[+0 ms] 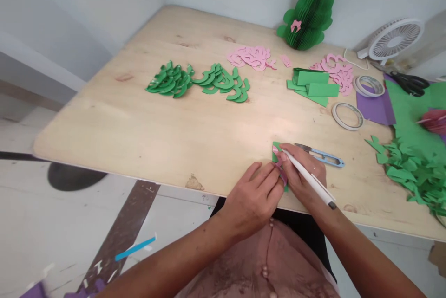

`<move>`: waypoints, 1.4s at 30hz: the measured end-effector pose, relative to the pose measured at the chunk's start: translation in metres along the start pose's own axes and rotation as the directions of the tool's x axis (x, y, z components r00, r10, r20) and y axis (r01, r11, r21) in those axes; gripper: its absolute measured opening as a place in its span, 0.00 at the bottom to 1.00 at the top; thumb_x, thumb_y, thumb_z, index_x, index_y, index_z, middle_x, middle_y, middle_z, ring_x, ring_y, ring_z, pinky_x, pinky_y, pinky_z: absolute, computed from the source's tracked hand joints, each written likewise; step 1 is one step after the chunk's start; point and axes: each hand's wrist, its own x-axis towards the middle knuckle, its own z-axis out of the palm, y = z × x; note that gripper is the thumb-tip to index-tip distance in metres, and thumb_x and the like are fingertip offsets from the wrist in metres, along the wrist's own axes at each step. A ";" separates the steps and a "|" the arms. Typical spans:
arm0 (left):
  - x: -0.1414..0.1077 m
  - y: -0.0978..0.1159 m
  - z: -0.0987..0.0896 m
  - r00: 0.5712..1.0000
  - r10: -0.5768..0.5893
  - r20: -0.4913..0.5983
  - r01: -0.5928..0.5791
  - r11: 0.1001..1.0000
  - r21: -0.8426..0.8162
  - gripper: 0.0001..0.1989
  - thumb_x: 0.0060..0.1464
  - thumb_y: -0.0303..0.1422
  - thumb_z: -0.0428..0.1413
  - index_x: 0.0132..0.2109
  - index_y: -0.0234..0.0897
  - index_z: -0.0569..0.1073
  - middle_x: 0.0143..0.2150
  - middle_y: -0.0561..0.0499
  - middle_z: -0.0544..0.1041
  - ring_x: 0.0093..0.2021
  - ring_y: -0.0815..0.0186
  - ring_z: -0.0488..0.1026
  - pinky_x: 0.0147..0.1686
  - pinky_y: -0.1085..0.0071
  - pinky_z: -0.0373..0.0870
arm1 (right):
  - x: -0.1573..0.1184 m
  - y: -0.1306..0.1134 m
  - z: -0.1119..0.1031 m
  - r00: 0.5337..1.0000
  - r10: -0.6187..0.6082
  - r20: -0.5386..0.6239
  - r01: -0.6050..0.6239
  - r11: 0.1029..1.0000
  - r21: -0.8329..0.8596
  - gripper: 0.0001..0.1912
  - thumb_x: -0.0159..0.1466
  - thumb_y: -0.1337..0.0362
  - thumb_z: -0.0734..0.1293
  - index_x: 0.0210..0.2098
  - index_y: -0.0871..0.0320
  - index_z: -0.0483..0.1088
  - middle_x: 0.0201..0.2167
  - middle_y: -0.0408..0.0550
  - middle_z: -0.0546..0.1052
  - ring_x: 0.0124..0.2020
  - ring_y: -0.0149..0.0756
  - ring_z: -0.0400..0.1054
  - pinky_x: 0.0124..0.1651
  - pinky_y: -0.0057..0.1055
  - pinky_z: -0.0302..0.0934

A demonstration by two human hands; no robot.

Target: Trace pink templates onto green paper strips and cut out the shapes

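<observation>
My right hand [304,168] is closed round a white pen [306,173], its tip down at a small green paper strip [275,145] near the table's front edge. On that strip lies a pink paper cutout [278,161], partly hidden by my fingers. My left hand [256,196] rests with its fingers stretched out, their tips pressing the paper from the left. Just beyond my right hand lie snips [327,158] with a light blue handle.
Green curved cutouts [221,80] and pink cutouts [252,56] lie farther back. Folded green strips [315,85] and a tape roll [347,116] sit at right. Green scraps [407,172] spread at the right edge. A green paper figure [306,17] and a white fan [395,40] stand behind.
</observation>
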 end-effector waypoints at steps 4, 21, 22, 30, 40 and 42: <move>0.000 0.001 0.000 1.000 -0.003 0.001 0.003 1.000 -0.002 0.11 0.59 0.24 0.49 0.46 0.28 0.72 0.51 0.38 0.75 0.58 0.57 0.68 0.58 0.56 0.62 | 0.000 0.000 0.001 1.000 -0.020 -0.005 0.019 0.998 -0.056 0.10 0.67 0.65 0.61 0.43 0.57 0.73 0.38 0.51 0.81 0.35 0.37 0.75 0.38 0.31 0.67; 0.003 0.015 -0.001 0.996 -0.082 -0.045 0.085 0.995 0.060 0.12 0.58 0.23 0.48 0.47 0.28 0.73 0.51 0.38 0.76 0.56 0.57 0.70 0.58 0.56 0.63 | 0.001 -0.002 0.001 0.999 -0.049 -0.013 0.048 0.995 -0.088 0.11 0.67 0.66 0.60 0.42 0.58 0.73 0.34 0.51 0.80 0.33 0.37 0.75 0.36 0.29 0.65; 0.003 0.017 0.000 0.994 -0.089 -0.059 0.092 0.994 0.052 0.12 0.58 0.23 0.49 0.47 0.28 0.73 0.50 0.38 0.76 0.56 0.57 0.70 0.58 0.56 0.63 | 0.001 -0.002 0.001 0.999 -0.050 -0.015 0.048 0.995 -0.086 0.11 0.67 0.66 0.60 0.42 0.59 0.73 0.34 0.51 0.80 0.33 0.37 0.75 0.36 0.29 0.65; 0.001 0.023 0.011 0.985 -0.134 -0.112 0.133 0.991 -0.017 0.13 0.58 0.23 0.48 0.48 0.27 0.72 0.50 0.37 0.76 0.56 0.57 0.70 0.55 0.58 0.66 | 0.001 -0.002 0.001 0.999 -0.031 -0.006 0.031 0.996 -0.079 0.10 0.67 0.65 0.60 0.42 0.57 0.73 0.36 0.50 0.81 0.33 0.37 0.75 0.38 0.30 0.66; 0.000 0.019 0.014 0.983 -0.133 -0.129 0.130 0.991 -0.034 0.13 0.58 0.25 0.49 0.49 0.27 0.71 0.50 0.38 0.76 0.55 0.56 0.70 0.54 0.58 0.66 | 0.000 -0.004 -0.001 1.000 0.026 0.016 -0.025 0.995 -0.098 0.10 0.67 0.64 0.61 0.43 0.57 0.72 0.35 0.48 0.81 0.32 0.36 0.74 0.35 0.29 0.65; 0.000 0.019 0.013 0.984 -0.130 -0.125 0.127 0.991 -0.031 0.13 0.58 0.25 0.49 0.49 0.27 0.72 0.51 0.37 0.76 0.55 0.55 0.70 0.54 0.58 0.65 | 0.000 -0.004 -0.001 0.999 0.030 0.016 -0.028 0.995 -0.096 0.09 0.67 0.64 0.61 0.43 0.56 0.72 0.35 0.49 0.81 0.31 0.36 0.74 0.35 0.30 0.65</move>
